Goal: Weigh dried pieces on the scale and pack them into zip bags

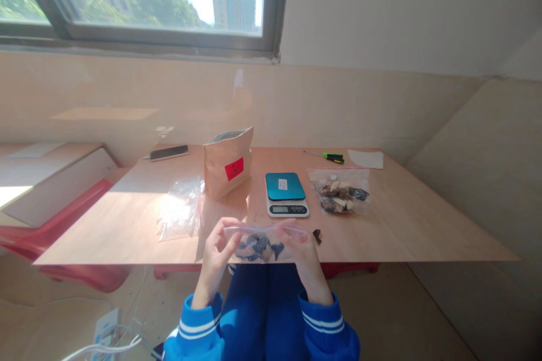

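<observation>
Left hand (pixel 215 251): our fingers (pixel 223 232) are closed on the left end of the small clear bag (pixel 262 243), pinching its top edge.
Right hand (pixel 302 251): our fingers (pixel 292 236) are closed on the right end of the same bag.
Small clear bag: we hold it between both hands at the near edge of the bench (pixel 402 225); dark and pale pieces fill its lower part.
Loose dark piece (pixel 317 235): on the bench, just right of our right fingers.
Scale (pixel 285 194): just beyond our fingers, blue top, display facing us.
Filled clear bag (pixel 341 192): beyond and right of the right hand, lying flat.
Empty clear bags (pixel 180 211): beyond and left of the left hand.
Brown paper pouch (pixel 228 162): upright, beyond the left hand, red label.
Phone (pixel 169 152), screwdriver (pixel 330 157): at the far edge, well apart from our fingers.
</observation>
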The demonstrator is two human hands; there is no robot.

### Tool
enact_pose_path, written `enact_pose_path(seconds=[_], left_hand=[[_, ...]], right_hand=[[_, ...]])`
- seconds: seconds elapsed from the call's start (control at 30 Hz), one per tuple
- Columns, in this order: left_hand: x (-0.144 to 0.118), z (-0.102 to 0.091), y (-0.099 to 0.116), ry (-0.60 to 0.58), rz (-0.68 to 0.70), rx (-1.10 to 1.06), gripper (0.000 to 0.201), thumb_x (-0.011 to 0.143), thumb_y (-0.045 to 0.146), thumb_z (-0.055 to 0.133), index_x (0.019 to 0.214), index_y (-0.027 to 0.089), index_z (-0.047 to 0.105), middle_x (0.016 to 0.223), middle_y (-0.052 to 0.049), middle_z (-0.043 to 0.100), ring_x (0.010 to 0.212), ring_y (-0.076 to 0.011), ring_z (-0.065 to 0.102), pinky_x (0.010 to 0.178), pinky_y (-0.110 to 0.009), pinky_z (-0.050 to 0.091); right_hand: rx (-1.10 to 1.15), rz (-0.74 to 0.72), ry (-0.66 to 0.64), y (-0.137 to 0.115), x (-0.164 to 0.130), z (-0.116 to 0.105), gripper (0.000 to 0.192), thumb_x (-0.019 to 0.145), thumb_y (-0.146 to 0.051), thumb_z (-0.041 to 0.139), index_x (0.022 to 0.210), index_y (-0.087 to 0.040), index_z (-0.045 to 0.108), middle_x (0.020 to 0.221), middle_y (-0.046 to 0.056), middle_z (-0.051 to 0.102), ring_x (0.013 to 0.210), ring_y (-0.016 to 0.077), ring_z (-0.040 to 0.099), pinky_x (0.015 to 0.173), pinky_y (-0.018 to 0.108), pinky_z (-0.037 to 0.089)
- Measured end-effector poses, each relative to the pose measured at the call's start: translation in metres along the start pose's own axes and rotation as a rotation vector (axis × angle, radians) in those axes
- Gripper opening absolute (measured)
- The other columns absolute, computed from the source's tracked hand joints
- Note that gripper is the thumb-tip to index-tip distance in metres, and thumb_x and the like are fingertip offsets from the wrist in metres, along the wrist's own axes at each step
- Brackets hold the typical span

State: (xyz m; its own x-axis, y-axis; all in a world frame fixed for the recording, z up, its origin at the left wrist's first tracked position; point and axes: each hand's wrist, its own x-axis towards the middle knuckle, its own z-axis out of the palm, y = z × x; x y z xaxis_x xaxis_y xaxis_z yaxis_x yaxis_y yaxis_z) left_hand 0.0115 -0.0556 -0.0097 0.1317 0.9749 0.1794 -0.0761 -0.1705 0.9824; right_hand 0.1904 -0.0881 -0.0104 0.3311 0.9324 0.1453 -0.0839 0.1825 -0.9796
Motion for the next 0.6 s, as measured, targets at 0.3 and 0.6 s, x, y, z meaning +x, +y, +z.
enact_pose_path(seconds=[0.3, 0.6], left_hand=[[0.0022, 0.0020, -0.0005, -0.009, -0.031, 0.010, 0.023, 0.076, 0.038, 0.071, 0.086, 0.018, 0.066, 0.079, -0.002, 0.069, 0.075, -0.0159, 0.066, 0.067, -0.023, 0.051], [0.0026, 0.0023, 0.0019, 0.017, 0.047, 0.045, 0.019, 0.078, 0.035, 0.070, 0.080, 0.017, 0.067, 0.075, -0.001, 0.068, 0.072, -0.0147, 0.065, 0.066, -0.022, 0.051]], right_hand=[[-0.003, 0.004, -0.015, -0.0029, -0.0012, 0.0021, 0.021, 0.073, -0.039, 0.074, 0.071, -0.019, 0.066, 0.066, 0.000, 0.066, 0.066, 0.0163, 0.062, 0.064, 0.029, 0.052], [0.056, 0.113, -0.111, -0.0057, -0.0019, 0.0000, 0.026, 0.070, -0.039, 0.077, 0.087, -0.020, 0.074, 0.088, 0.005, 0.076, 0.081, 0.0195, 0.070, 0.075, 0.029, 0.056]])
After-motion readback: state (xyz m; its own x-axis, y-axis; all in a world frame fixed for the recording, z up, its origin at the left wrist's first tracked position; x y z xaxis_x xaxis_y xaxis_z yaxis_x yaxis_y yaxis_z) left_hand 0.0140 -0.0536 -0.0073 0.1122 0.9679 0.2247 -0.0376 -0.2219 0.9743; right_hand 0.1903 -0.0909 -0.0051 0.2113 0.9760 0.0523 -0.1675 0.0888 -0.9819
